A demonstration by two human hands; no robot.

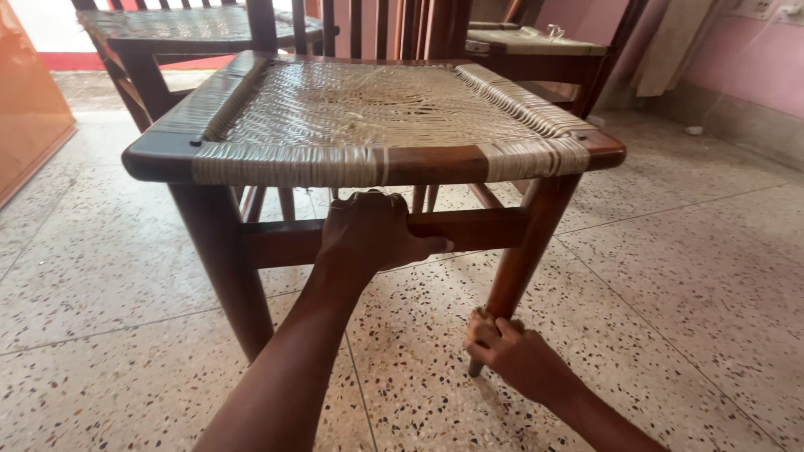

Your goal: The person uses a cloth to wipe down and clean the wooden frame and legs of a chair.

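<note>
A dark wooden chair with a woven cane seat (368, 109) stands in front of me on the speckled floor. My left hand (368, 234) grips the front crossbar (477, 228) under the seat. My right hand (511, 351) is lower down, closed around the bottom of the chair's front right leg (523, 251), and seems to press a small brownish piece against the wood; what it is I cannot tell. The front left leg (226, 268) stands untouched.
Two more wooden chairs stand behind, one at the back left (167, 33) and one at the back right (536, 46). An orange panel (25, 100) lines the left edge. A pink wall (754, 59) runs along the right.
</note>
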